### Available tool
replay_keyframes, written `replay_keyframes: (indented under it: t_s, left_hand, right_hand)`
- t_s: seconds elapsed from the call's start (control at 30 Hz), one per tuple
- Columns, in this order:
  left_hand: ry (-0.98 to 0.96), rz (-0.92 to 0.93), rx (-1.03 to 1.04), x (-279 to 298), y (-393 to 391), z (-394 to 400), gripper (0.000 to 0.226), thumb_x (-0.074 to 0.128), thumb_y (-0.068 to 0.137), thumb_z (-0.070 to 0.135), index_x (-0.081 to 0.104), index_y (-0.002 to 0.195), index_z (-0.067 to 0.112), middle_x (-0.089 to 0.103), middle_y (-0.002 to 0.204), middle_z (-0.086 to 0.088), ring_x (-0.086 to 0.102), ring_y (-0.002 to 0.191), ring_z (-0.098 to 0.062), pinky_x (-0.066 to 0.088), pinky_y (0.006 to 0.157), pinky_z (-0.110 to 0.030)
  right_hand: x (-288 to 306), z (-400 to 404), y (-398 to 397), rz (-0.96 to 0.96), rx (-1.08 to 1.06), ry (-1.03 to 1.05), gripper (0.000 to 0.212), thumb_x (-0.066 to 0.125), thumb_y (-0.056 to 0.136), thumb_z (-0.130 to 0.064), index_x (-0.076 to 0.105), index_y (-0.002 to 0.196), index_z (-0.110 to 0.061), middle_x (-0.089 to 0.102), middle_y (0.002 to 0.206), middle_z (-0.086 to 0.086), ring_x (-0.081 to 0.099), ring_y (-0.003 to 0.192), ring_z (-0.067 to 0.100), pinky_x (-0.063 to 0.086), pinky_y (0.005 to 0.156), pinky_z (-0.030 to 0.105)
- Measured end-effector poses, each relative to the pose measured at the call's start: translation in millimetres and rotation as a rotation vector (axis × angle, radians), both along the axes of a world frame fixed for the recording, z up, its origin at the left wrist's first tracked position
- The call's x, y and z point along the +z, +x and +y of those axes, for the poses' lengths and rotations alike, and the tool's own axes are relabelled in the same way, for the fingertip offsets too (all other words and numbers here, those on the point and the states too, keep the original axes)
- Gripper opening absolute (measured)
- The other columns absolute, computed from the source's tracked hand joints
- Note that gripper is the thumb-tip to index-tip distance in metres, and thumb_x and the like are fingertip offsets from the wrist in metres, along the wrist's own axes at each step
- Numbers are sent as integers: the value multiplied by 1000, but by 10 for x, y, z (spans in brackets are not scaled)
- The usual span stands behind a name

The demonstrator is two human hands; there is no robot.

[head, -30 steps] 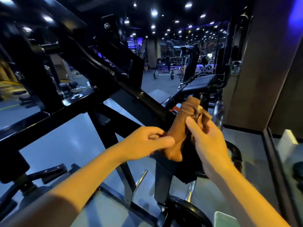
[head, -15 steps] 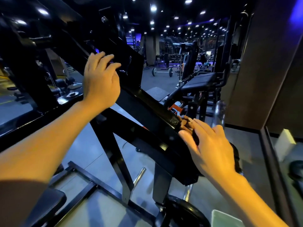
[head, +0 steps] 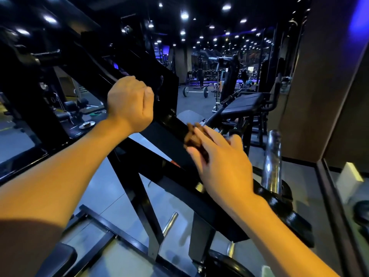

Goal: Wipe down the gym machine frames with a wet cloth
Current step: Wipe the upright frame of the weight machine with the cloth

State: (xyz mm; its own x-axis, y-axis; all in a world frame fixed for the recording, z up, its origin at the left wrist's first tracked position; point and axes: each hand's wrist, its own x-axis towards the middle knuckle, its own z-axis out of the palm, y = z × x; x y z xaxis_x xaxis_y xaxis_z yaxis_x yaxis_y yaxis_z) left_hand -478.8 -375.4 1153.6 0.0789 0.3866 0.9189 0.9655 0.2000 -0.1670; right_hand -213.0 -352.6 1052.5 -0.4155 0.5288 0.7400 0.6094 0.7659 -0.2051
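Since half a second ago, left hand [head: 130, 103] has curled from flat fingers into a fist gripping the upper frame [head: 163, 124].
Right hand [head: 223, 156], blurred, lies with fingers straight, pressing the brown cloth [head: 192, 136] onto the sloping black beam, just below the left hand.
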Motion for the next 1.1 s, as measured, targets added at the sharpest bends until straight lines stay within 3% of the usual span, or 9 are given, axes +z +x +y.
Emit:
replay_keyframes:
  t_s: [0.1,0.17,0.3,0.4,0.53,0.7,0.87,1.0,1.1]
  left_hand:
    - [26,-3,19,-43,-40,33,59,24,105,28,67,73,4,65,74,-13,59,77,-37,41,96,-41]
    - [17,-4,20,-42,-51,48,61,21,104,30,67,73,4,66,75,-13,59,80,-37,41,98,-42]
    - [-30,65,-5,10,-93,52,64,21,105,30,69,71,4,66,70,-11,61,75,-35,37,109,-40]
    - [-47,176,-37,154,-169,-6,62,25,106,25,74,72,6,70,70,-8,66,75,-30,27,121,-36]
    - [4,156,-56,345,-344,-97,55,30,103,21,80,84,7,78,85,-9,71,100,-28,17,126,-33]
    - [-45,85,66,319,-428,10,67,19,104,33,72,70,8,70,71,-8,65,77,-30,25,117,-27]
    - [27,38,47,269,-473,49,66,20,105,35,69,69,9,69,72,-9,61,76,-31,43,98,-41]
    - [28,39,51,288,-449,43,60,24,104,32,70,71,9,69,72,-9,62,76,-32,45,92,-46]
    - [33,36,24,279,-457,33,62,24,105,31,69,70,9,67,69,-9,61,73,-32,45,90,-46]
  right_hand:
    - [-241,4,283,126,-10,-3,47,52,100,-54,63,139,-31,64,137,-18,35,84,15,28,54,19]
    - [-243,9,231,132,-20,15,46,56,98,-51,66,137,-29,66,134,-17,34,83,15,31,54,22]
    - [95,-72,-277,114,-10,38,46,62,99,-48,61,142,-31,65,130,-20,37,87,17,36,59,27]
    - [484,-120,-818,75,19,82,38,54,103,-51,59,137,-34,62,128,-17,38,89,22,45,62,34]
    - [661,-144,-1003,34,57,89,41,50,104,-51,53,143,-36,56,139,-19,39,94,24,47,65,36]
    - [259,-166,-423,104,27,28,47,64,97,-45,60,142,-33,63,133,-21,38,86,18,32,53,25]
    - [427,-146,-705,101,32,77,38,64,98,-46,63,135,-36,65,122,-22,34,84,17,28,51,25]
    - [723,-144,-1163,114,89,46,31,54,102,-50,59,133,-43,58,131,-24,25,92,14,26,55,26]
    - [663,-154,-1034,106,124,25,38,53,103,-51,55,140,-45,52,142,-27,29,97,16,32,58,27]
